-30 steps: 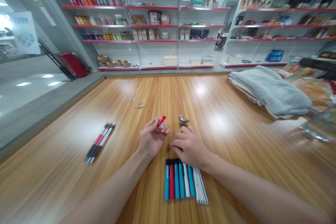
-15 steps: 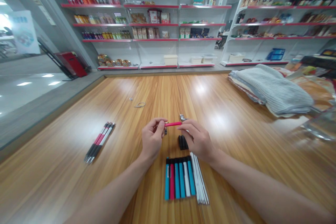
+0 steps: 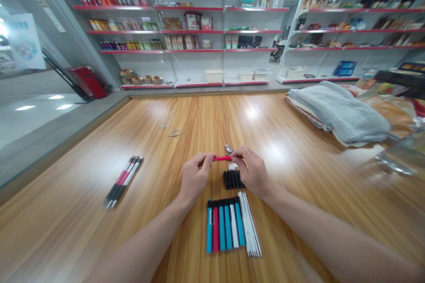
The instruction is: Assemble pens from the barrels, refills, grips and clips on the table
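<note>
My left hand [image 3: 194, 177] and my right hand [image 3: 253, 171] both pinch the ends of a short red pen barrel [image 3: 222, 158], held level just above the wooden table [image 3: 299, 159]. Under my right hand lies a small group of black pen parts [image 3: 232, 179]. Nearer me sits a row of blue, red and white pen barrels [image 3: 225, 225] with a bundle of thin white refills [image 3: 249, 225] on its right. A small heap of metal springs [image 3: 228, 148] lies just beyond the red barrel.
Several assembled pens [image 3: 123, 181] lie to the left on the table. A thin wire loop [image 3: 175, 133] sits farther back. Folded cloths [image 3: 338, 112] are stacked at the right. Shop shelves [image 3: 199, 31] with goods line the back wall.
My right hand rose from the table and took the free end of the red barrel. My left hand turned the barrel from upright to level. The black parts came into view.
</note>
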Tool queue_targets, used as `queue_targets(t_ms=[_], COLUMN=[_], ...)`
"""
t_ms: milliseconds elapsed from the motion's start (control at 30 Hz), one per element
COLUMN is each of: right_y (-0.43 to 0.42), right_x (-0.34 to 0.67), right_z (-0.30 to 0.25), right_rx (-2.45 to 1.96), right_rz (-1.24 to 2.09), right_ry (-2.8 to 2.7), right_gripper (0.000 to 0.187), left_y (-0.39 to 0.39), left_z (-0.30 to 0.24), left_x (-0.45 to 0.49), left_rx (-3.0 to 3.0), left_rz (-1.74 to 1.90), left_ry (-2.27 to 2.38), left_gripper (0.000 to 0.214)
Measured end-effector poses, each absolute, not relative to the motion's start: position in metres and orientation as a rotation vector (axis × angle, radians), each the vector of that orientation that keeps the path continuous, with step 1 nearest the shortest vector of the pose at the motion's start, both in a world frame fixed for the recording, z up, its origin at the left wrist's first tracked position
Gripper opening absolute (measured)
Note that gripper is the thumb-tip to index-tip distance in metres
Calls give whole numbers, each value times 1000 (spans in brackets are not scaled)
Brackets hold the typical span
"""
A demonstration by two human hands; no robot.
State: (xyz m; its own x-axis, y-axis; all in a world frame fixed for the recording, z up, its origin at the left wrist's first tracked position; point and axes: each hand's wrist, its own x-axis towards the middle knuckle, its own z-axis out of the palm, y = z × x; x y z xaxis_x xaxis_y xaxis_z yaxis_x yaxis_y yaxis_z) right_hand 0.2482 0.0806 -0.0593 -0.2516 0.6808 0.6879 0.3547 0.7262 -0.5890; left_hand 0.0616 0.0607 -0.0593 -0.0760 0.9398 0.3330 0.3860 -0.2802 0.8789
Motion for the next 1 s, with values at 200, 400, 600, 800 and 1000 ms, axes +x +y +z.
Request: queue_targets(t_ms=[200,400,600,800,1000], right_y=[79,73,72,69,66], right_x=[247,242,243,244,244], right_z=[-59,-57,-57,-54,-54], right_rx=[-810,-697,-730,-716,-778], right_rz=[386,395,347,343,380], right_ry=[-1861,-1968,-1969,-1953,-1921], right_gripper=[12,14,11,10,13], left_y=[57,50,50,51,50], left_z=[-61,-57,-60,-60,-61], left_x=[64,66,68,69,69], left_rx=[2323,2539,2504,2495,2456], left_rz=[1229,1065,1011,1025,1069], left_ry=[1461,1458,1445,1392,1388], left_gripper=[21,20,21,19,19])
